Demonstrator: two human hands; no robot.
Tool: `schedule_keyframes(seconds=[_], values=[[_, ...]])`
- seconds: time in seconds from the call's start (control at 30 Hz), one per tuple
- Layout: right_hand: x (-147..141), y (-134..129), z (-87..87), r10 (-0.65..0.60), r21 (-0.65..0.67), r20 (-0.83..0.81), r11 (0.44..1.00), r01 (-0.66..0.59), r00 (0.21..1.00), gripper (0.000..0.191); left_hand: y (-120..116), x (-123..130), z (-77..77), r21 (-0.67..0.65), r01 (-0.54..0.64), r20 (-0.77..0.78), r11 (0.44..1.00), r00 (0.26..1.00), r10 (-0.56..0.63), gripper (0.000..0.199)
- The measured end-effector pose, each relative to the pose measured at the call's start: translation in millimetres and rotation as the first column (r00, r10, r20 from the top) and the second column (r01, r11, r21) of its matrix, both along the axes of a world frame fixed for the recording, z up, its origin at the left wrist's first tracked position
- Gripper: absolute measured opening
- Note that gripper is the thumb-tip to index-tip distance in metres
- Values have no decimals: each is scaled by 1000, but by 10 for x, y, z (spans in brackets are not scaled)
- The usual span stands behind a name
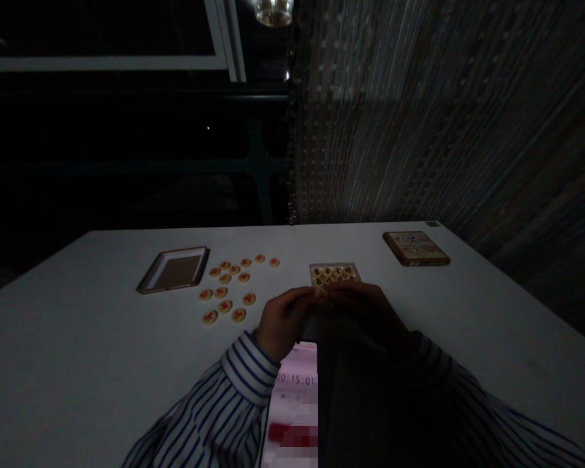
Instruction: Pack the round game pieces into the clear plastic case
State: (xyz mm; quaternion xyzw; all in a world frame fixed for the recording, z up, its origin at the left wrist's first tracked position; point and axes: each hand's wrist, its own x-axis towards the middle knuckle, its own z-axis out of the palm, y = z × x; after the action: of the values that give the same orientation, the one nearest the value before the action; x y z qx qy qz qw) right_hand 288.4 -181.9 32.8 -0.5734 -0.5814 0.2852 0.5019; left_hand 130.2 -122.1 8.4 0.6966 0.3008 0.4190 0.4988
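Round piece [321, 294] between the pinched fingers of left hand [280, 325] and right hand [370, 312], red-marked face toward the wearer

Worktop [102, 351] carries fourteen loose red-marked discs [225, 306], one more red-marked disc [321, 294] between left grip [283, 322] and right grip [370, 309], at least eight black-marked discs [338, 272] in one partly hidden small box [356, 268], one open tray [178, 273], one closed box [416, 248]; one lit phone [297, 364] shows too.

White table [92, 364]; red-marked discs [225, 306]; tray [180, 270]
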Motion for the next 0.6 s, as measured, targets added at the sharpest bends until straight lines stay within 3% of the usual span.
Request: schedule_keyframes(seconds=[0.37, 0.6], values=[[-13, -7, -4, 51, 23, 44, 998, -52, 998, 15, 13, -7, 48, -244, 12, 31, 970, 1000, -5, 19], [-10, -6, 0, 75, 21, 29, 997, -75, 997, 16, 9, -4, 44, -282, 2, 24, 960, 1000, 5, 20]])
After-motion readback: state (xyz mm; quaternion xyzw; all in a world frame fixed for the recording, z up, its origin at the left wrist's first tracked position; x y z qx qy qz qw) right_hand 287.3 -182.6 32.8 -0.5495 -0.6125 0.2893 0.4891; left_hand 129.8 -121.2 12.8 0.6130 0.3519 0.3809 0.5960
